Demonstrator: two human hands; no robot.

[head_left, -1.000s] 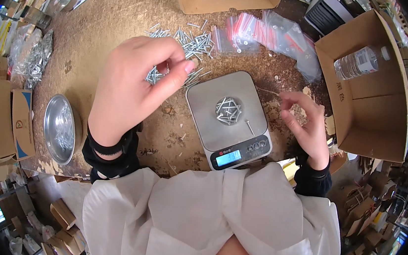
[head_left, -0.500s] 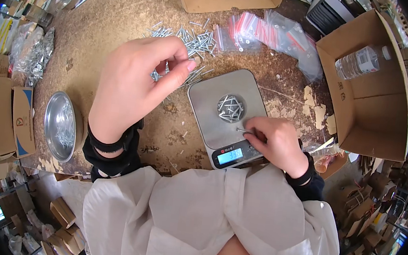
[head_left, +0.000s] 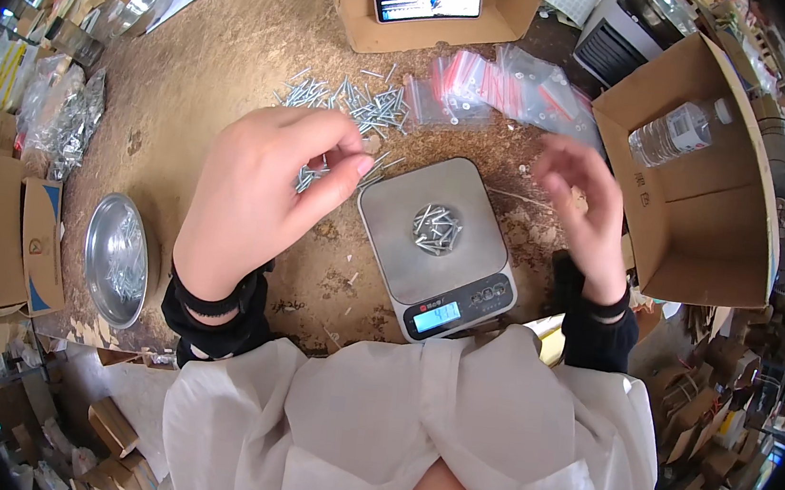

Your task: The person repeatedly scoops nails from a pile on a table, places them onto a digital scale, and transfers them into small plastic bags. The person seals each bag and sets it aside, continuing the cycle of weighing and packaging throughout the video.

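Note:
A small grey digital scale (head_left: 481, 264) sits on the chipboard table in front of me, with a little heap of silver screws (head_left: 436, 228) on its platform. My left hand (head_left: 263, 198) hovers just left of the scale, fingers pinched on several screws (head_left: 309, 175). Beyond it lies a loose pile of screws (head_left: 350, 102) on the table. My right hand (head_left: 578, 207) is raised to the right of the scale, blurred, fingers spread and apparently holding nothing.
Small zip bags with red strips (head_left: 495, 88) lie behind the scale. An open cardboard box (head_left: 696, 267) with a water bottle (head_left: 677, 131) stands at right. A box holding a phone (head_left: 428, 0) stands at the back. A metal bowl (head_left: 115, 259) sits at left.
My right hand has left the scale's front edge and lifted up and to the right. My left hand stays beside the scale with its screws.

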